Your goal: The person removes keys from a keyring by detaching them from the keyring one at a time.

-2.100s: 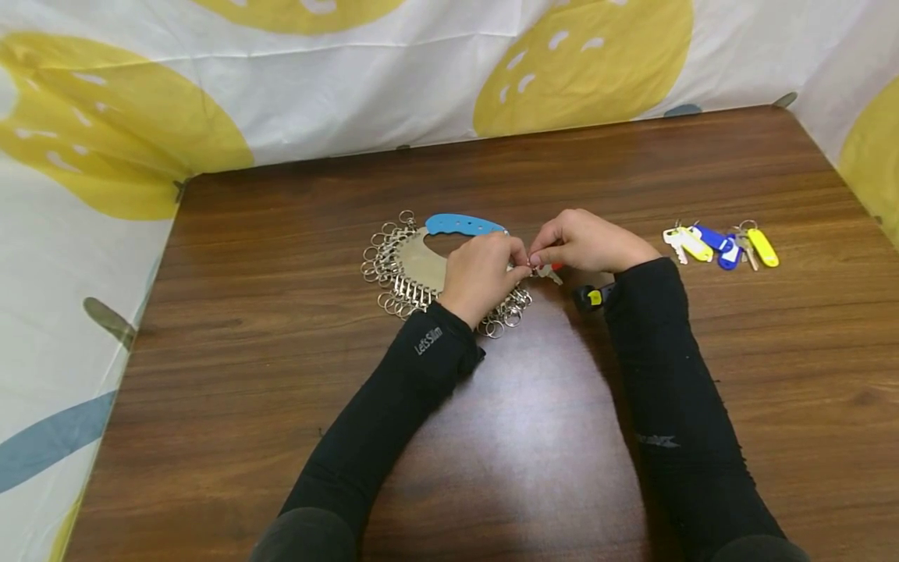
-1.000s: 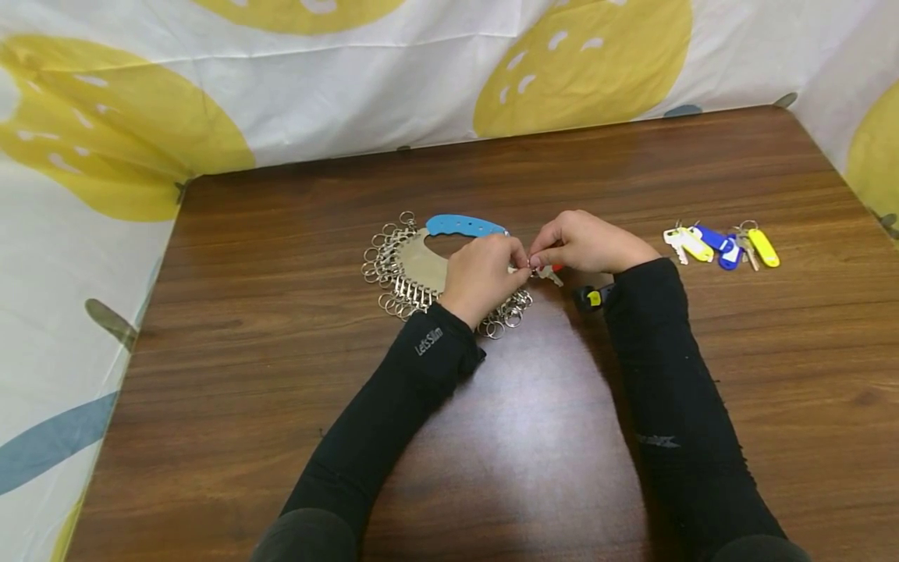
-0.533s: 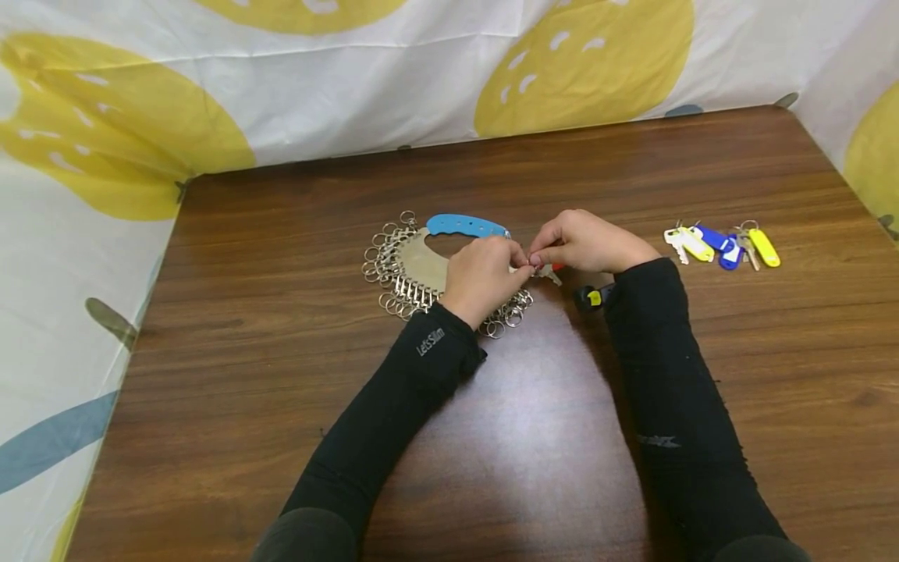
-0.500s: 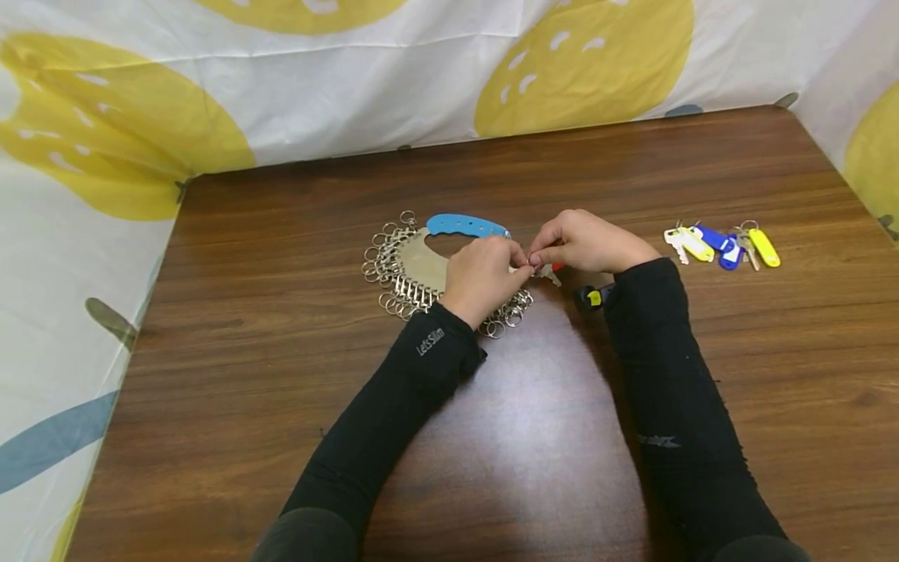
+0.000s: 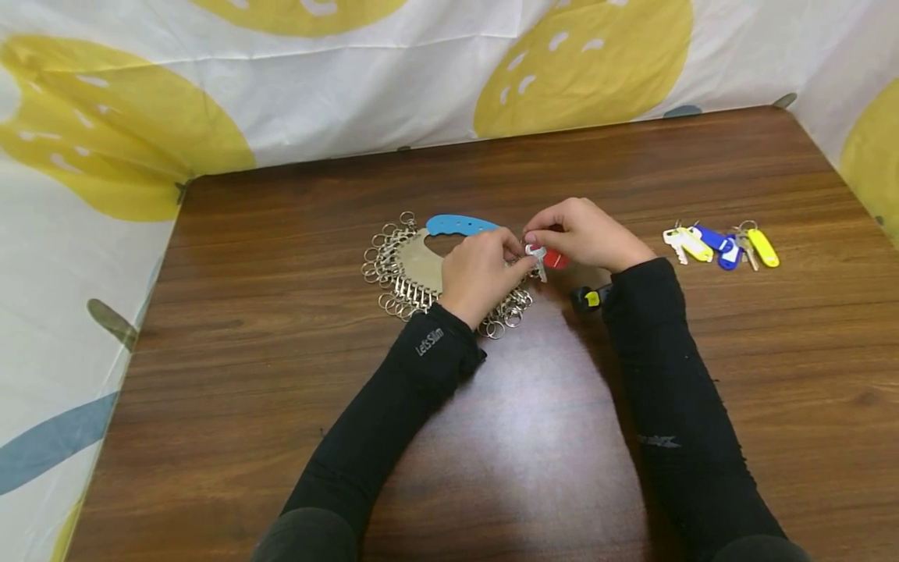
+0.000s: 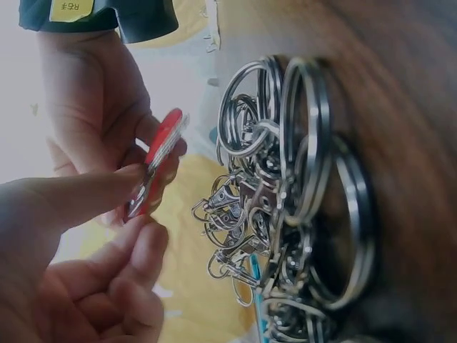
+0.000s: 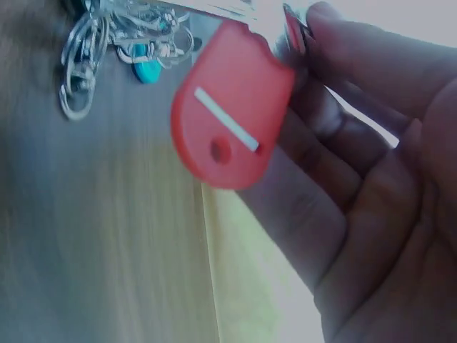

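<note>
Above the right end of a crescent-shaped metal key holder (image 5: 421, 265), both hands meet at a silver key (image 5: 539, 263) and a red key tag (image 5: 556, 259). With thumb and forefinger my left hand (image 5: 477, 269) pinches the key at its head end. My right hand (image 5: 586, 234) pinches the ring end of the tag from the other side. The tag's rounded end sticks out past the right fingertips in the right wrist view, with a white slot and a small hole. A blue grip (image 5: 460, 225) tops the holder, and many clips with split rings (image 6: 307, 136) line its edge.
Keys with a yellow tag (image 5: 695, 244), blue tags (image 5: 712, 237) and another yellow tag (image 5: 762, 247) lie on the brown wooden table (image 5: 281, 437) at the right. A patterned white-and-yellow cloth (image 5: 365, 94) hangs behind the table.
My right hand has risen slightly. The key has turned to point more downward, and more of the red tag shows between the hands. My left hand has shifted only a little.
</note>
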A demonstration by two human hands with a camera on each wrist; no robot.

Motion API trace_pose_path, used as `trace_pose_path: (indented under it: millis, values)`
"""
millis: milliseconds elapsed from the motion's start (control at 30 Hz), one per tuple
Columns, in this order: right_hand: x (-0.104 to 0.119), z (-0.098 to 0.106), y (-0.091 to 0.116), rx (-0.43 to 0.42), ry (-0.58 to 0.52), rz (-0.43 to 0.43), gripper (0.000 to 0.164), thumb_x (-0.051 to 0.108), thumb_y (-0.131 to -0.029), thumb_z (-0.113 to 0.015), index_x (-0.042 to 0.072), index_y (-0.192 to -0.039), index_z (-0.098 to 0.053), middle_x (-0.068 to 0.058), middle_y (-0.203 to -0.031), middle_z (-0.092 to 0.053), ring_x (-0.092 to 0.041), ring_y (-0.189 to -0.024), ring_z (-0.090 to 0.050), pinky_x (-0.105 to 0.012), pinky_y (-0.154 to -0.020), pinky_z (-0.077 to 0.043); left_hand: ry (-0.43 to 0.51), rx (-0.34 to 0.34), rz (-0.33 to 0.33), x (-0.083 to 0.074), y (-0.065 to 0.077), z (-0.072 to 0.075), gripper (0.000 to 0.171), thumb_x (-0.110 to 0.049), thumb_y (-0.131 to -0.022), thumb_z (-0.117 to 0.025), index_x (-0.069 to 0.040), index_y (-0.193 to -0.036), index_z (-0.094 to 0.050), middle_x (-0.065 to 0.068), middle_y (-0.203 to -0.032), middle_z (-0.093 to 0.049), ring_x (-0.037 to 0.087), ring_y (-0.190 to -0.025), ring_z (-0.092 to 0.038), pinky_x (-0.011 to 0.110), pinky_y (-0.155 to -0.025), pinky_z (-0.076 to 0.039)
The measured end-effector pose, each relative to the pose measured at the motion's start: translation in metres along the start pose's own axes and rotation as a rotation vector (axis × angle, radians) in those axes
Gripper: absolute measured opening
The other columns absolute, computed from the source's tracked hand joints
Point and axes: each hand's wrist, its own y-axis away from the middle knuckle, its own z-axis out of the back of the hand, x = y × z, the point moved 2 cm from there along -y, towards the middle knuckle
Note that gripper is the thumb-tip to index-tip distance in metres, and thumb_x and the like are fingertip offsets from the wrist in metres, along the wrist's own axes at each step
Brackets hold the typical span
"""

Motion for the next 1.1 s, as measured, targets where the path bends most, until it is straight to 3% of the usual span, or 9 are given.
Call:
trace_pose_path:
  millis: [367, 533, 633, 767, 900, 1100]
  values:
    - [0.0068, -0.0043, -0.0030, -0.101, -0.076, 0.021, 0.016, 0.017, -0.092, -0.062, 0.010, -0.100, -0.074, -0.006, -0.089, -0.073, -0.014, -0.068, -0.060, -0.024, -0.062, -0.046, 0.082, -0.051, 0.032, 0.0031, -0.0008, 0.0024, 0.026, -0.045, -0.090, -0.060, -0.022, -0.090, -0.072, -0.008, -0.080, -0.071, 0.010, -0.069, -0.065, 0.026, -0.052, -0.043]
    - [0.0067, -0.0043, -0.0030, -0.113, -0.172, -0.027, 0.018, 0.016, -0.093, -0.061, 0.007, -0.103, -0.072, -0.010, -0.093, -0.074, -0.006, -0.068, -0.064, -0.032, -0.068, -0.056, 0.113, -0.078, 0.052, 0.0036, 0.0004, 0.0037, 0.028, -0.048, -0.089, -0.059, -0.022, -0.091, -0.070, -0.007, -0.080, -0.071, 0.010, -0.067, -0.063, 0.026, -0.052, -0.042]
    - [0.0064, -0.0019, -0.0015, -0.109, -0.235, -0.042, 0.019, 0.014, -0.093, -0.059, 0.006, -0.105, -0.071, -0.012, -0.098, -0.073, -0.005, -0.075, -0.067, -0.035, -0.074, -0.056, 0.149, -0.107, 0.065, 0.0030, 0.0005, 0.0044, 0.029, -0.047, -0.089, -0.061, -0.021, -0.100, -0.067, -0.006, -0.090, -0.073, 0.011, -0.071, -0.064, 0.026, -0.054, -0.042]
    - [0.0053, -0.0005, -0.0012, -0.080, -0.264, -0.024, 0.020, 0.015, -0.093, -0.060, 0.006, -0.108, -0.069, -0.013, -0.102, -0.073, -0.006, -0.083, -0.068, -0.028, -0.077, -0.055, 0.168, -0.157, 0.060, 0.0027, 0.0004, 0.0055, 0.028, -0.042, -0.088, -0.064, -0.020, -0.104, -0.065, -0.005, -0.099, -0.073, 0.014, -0.076, -0.066, 0.026, -0.054, -0.040]
    - [0.0052, 0.0002, 0.0010, -0.048, -0.250, -0.015, 0.022, 0.017, -0.092, -0.062, 0.007, -0.110, -0.069, -0.011, -0.104, -0.072, -0.009, -0.092, -0.067, -0.021, -0.080, -0.050, 0.165, -0.184, 0.041, 0.0028, 0.0008, 0.0061, 0.022, -0.038, -0.089, -0.065, -0.020, -0.101, -0.066, -0.006, -0.097, -0.074, 0.013, -0.077, -0.066, 0.025, -0.053, -0.039]
    - [0.0045, 0.0020, 0.0038, -0.003, -0.264, -0.018, 0.025, 0.013, -0.089, -0.065, 0.006, -0.113, -0.067, -0.011, -0.108, -0.071, -0.010, -0.095, -0.067, -0.021, -0.082, -0.051, 0.225, -0.181, 0.032, 0.0025, 0.0004, 0.0072, 0.020, -0.037, -0.089, -0.065, -0.020, -0.099, -0.068, -0.005, -0.094, -0.073, 0.011, -0.072, -0.065, 0.023, -0.053, -0.039]
